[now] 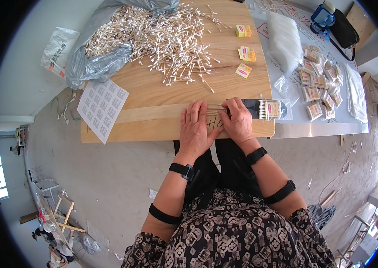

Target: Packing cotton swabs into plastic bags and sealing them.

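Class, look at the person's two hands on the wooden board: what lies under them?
Under the left hand and right hand lies a flat row of wooden-stick cotton swabs on the wooden board. The hands cover most of the row and some dark marks.

Beyond the fingers, a heap of loose cotton swabs (162, 38) spills from a grey plastic bag (95, 62); three small yellow packets (245, 56) lie to the right of it. Left of the fingers, a white label sheet (102, 108) overhangs the board's edge. Right of the fingers, filled clear packets (318, 82) cluster beside a stack of empty sleeves (282, 40).
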### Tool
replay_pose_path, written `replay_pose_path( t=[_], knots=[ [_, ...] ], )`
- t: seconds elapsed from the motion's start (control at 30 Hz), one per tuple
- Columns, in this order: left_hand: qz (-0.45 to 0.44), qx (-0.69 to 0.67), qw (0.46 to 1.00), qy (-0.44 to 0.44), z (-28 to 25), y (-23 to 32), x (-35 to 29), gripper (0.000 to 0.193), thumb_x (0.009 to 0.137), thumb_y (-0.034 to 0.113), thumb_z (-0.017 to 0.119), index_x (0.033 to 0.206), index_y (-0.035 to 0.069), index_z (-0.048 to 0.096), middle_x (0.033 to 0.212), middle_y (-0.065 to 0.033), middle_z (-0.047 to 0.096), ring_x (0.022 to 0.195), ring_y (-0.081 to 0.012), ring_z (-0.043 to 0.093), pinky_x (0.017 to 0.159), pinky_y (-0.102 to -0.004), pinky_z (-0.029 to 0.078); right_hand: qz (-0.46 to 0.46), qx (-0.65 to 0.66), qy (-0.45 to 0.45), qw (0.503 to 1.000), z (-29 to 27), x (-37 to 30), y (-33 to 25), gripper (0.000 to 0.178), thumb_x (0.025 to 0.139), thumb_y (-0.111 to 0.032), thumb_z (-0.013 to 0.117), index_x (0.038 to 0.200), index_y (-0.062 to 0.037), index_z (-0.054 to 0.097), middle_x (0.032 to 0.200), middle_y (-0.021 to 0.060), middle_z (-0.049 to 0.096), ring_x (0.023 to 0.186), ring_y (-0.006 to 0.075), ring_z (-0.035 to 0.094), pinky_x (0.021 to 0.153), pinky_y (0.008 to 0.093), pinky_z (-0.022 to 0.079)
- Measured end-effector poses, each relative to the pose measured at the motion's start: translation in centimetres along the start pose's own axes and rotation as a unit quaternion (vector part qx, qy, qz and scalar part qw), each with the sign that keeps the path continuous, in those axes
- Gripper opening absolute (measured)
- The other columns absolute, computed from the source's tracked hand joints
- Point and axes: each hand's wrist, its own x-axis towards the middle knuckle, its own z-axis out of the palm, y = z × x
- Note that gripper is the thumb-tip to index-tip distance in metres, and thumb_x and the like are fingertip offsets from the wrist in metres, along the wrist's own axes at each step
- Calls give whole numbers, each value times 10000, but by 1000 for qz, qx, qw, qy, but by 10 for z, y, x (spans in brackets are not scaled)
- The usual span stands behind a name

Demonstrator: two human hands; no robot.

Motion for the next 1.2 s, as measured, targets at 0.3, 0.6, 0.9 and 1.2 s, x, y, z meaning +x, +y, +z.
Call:
replay_pose_path(
  t=[0.3, 0.6, 0.9, 1.2],
  knots=[
    [22, -48, 998, 24, -5, -4, 1, 672, 768, 257, 743, 1309, -16, 455, 1338, -176, 430, 1316, -362, 361, 1105, -511, 257, -11, -5, -4, 1000, -1, 0, 2, 165, 737, -59, 668, 898, -70, 634, 876, 104, 579, 792, 309, 615, 673, 393, 509],
    [-57, -104, 980, 159, -13, -53, 42, 500, 744, -22, 649, 1222, 41, 515, 1188, -161, 516, 1112, -365, 498, 928, -455, 425, 92, -48, -64, 993, 7, 33, -2, 191, 802, -222, 644, 914, -71, 609, 904, 125, 598, 816, 351, 623, 676, 444, 497],
    [-46, -4, 989, 141, -33, -77, 94, 382, 684, -26, 711, 1036, 102, 637, 1084, -82, 527, 1067, -303, 487, 882, -442, 405, 86, -100, -79, 988, 29, 57, 3, 177, 804, -234, 629, 883, -86, 571, 914, 120, 580, 821, 368, 615, 689, 480, 486],
    [-60, 23, 996, 69, -30, -89, 103, 135, 700, 62, 756, 749, 95, 634, 963, -29, 539, 1002, -266, 478, 867, -440, 383, 79, -134, -77, 985, 35, 58, 7, 143, 826, -211, 611, 852, -79, 563, 916, 118, 595, 816, 353, 625, 671, 466, 497]
  ],
)
